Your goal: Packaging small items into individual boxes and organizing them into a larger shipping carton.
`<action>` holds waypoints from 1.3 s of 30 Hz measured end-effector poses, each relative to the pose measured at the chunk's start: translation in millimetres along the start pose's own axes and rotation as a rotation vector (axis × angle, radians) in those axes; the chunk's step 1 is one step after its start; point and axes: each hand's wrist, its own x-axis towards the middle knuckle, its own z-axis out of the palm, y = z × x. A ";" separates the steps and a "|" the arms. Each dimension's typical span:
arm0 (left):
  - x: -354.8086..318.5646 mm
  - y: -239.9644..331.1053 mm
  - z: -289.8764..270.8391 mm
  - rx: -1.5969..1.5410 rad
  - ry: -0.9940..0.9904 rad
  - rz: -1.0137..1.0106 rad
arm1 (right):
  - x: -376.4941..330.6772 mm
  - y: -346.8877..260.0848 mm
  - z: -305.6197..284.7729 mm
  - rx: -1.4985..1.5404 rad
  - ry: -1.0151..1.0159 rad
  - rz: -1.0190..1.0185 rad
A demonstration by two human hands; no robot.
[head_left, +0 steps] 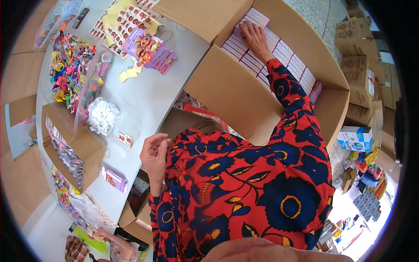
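Reaching deep into a large cardboard carton [244,91], my right hand [255,41] rests on top of packed rows of small purple-and-white boxes [279,54]. Its fingers are slightly spread over the boxes at the far end; the undersides of the fingertips are hidden. My left hand [155,155] hovers by the table's edge with loosely curled fingers and nothing visible in them. On the white table [144,102], a fanned stack of purple printed boxes [150,52] lies beside sticker sheets [131,19]. One purple box [115,178] lies alone nearer to me.
A clear bag of colourful small trinkets [72,70] covers the table's left side. Near it are a pile of white slips [103,115] and an open carton of flat packets [65,148]. Brown cartons [355,65] stand at right. Another person's arm [118,242] shows at lower left.
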 end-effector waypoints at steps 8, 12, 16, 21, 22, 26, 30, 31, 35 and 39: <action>15.1 4.5 3.1 0.054 -0.103 -0.003 | -4.6 -6.5 -12.5 0.058 -0.063 0.040; 27.0 9.8 6.6 0.060 -0.059 0.051 | -2.4 -6.1 -21.5 0.184 0.056 0.053; 54.0 22.7 -3.5 -0.006 -0.021 0.046 | 37.6 -8.9 -81.2 0.485 0.422 0.177; 112.7 52.6 -4.7 -0.007 0.067 0.078 | 101.1 -93.9 -197.5 1.275 0.120 0.223; 128.0 56.7 -0.8 -0.081 0.074 0.025 | 108.1 -105.8 -205.9 1.389 -0.017 0.083; 176.2 62.2 10.8 -0.062 0.071 -0.058 | 129.1 -155.1 -179.0 1.681 -0.395 0.296; 207.8 57.6 23.3 -0.141 0.017 -0.144 | 142.6 -180.5 -110.4 1.747 -0.545 0.602; 212.6 57.1 25.4 -0.152 0.024 -0.173 | 145.1 -184.1 -112.9 1.748 -0.550 0.595; 222.0 52.4 28.0 -0.138 -0.074 -0.215 | 148.3 -194.5 -114.3 1.670 -0.671 0.588; 214.8 50.7 26.2 -0.193 -0.065 -0.210 | 151.2 -198.0 -144.6 1.650 -0.817 0.464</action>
